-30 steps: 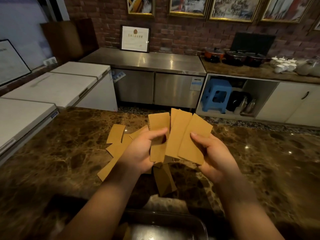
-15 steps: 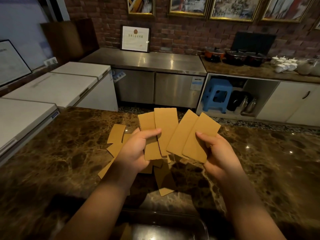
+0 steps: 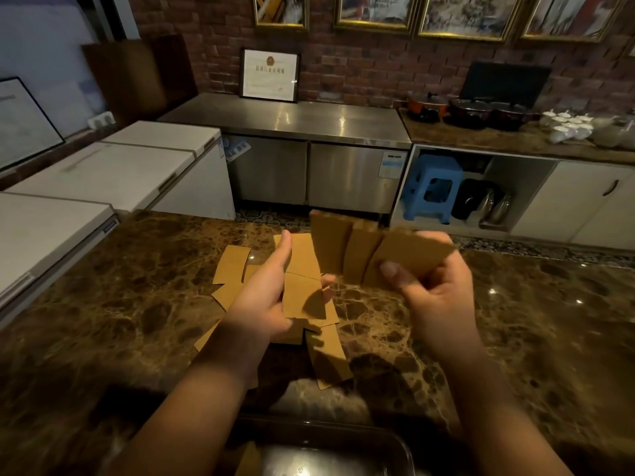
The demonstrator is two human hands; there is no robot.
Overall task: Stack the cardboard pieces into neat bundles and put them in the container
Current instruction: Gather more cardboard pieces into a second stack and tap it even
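Note:
My left hand holds a couple of tan cardboard pieces flat against its palm, thumb pointing up. A fan of three cardboard pieces, blurred by motion, is pinched in my right hand above the counter. More loose cardboard pieces lie on the brown marble counter under and behind my left hand, and one lies nearer me. The dark container sits at the counter's near edge, with a cardboard corner showing inside it.
White chest freezers stand to the left, beyond the counter. A steel cabinet stands against the brick wall. At the right an open shelf holds a blue stool, with pots and white cups on the counter above.
My hands have moved apart. The right hand carried its fanned pieces up and to the right, while the left hand turned its pieces flatter and lower.

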